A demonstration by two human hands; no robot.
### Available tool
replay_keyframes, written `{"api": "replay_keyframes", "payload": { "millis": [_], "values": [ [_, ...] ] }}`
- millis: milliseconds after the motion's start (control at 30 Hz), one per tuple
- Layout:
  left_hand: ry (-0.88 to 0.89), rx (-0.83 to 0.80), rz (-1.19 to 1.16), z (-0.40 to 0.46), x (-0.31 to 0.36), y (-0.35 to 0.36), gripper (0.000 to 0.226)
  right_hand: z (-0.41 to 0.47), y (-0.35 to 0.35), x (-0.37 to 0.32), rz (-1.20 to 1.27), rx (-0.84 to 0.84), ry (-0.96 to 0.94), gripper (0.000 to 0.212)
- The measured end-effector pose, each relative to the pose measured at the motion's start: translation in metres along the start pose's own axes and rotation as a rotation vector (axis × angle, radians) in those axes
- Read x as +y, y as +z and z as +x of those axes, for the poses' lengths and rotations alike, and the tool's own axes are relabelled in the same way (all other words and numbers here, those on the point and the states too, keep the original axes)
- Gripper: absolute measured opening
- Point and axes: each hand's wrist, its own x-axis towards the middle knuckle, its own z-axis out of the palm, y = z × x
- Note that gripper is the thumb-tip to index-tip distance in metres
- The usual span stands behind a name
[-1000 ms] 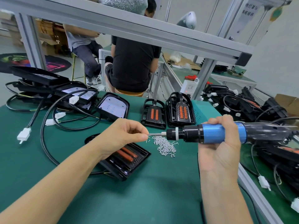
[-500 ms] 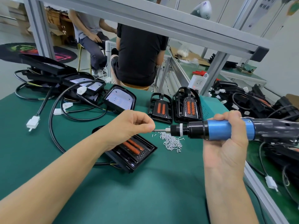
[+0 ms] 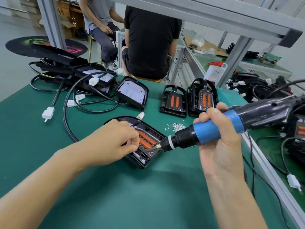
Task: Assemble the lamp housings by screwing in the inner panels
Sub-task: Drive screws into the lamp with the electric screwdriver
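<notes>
A black lamp housing [image 3: 149, 157] with an inner panel of two orange strips [image 3: 146, 138] lies on the green table in front of me. My left hand [image 3: 113, 140] rests on the housing, fingers pinched near the driver's bit; whether it holds a screw is hidden. My right hand [image 3: 217, 134] grips a blue and black electric screwdriver [image 3: 208, 131], tilted down to the left, its bit tip on the panel's near edge. A small heap of silver screws [image 3: 177, 126] lies just beyond the housing.
Two more black housings with orange strips [image 3: 172, 100] [image 3: 202, 97] stand behind the screws. Lamp units with cables and white connectors [image 3: 92, 80] pile up at the back left, more at the right [image 3: 257, 90]. Two people sit beyond the table. An aluminium frame post [image 3: 234, 63] rises at the back right.
Both hands have dropped from mid-air down to the housing. The screwdriver went from level to tilted downwards, with its bit now on the panel. My left hand now rests on the housing.
</notes>
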Motion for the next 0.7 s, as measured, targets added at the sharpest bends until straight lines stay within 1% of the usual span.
{"api": "replay_keyframes", "payload": {
  "millis": [133, 267, 467, 600, 700],
  "values": [
    [0.04, -0.077, 0.137, 0.001, -0.003, 0.002, 0.016, -0.002, 0.007, 0.003, -0.051, -0.058, 0.041, 0.026],
    [0.063, -0.102, 0.242, -0.006, -0.004, 0.01, 0.017, -0.007, 0.01, 0.006, -0.138, -0.123, 0.057, 0.025],
    [0.085, -0.053, 0.23, -0.02, -0.006, 0.016, 0.025, -0.017, 0.018, 0.015, -0.196, -0.185, 0.05, 0.028],
    [0.079, -0.037, 0.192, -0.026, -0.006, 0.016, 0.022, -0.021, 0.022, 0.018, -0.208, -0.199, 0.028, 0.028],
    [0.07, -0.026, 0.208, -0.031, -0.007, 0.018, 0.025, -0.021, 0.025, 0.017, -0.218, -0.207, 0.016, 0.028]
  ]
}}
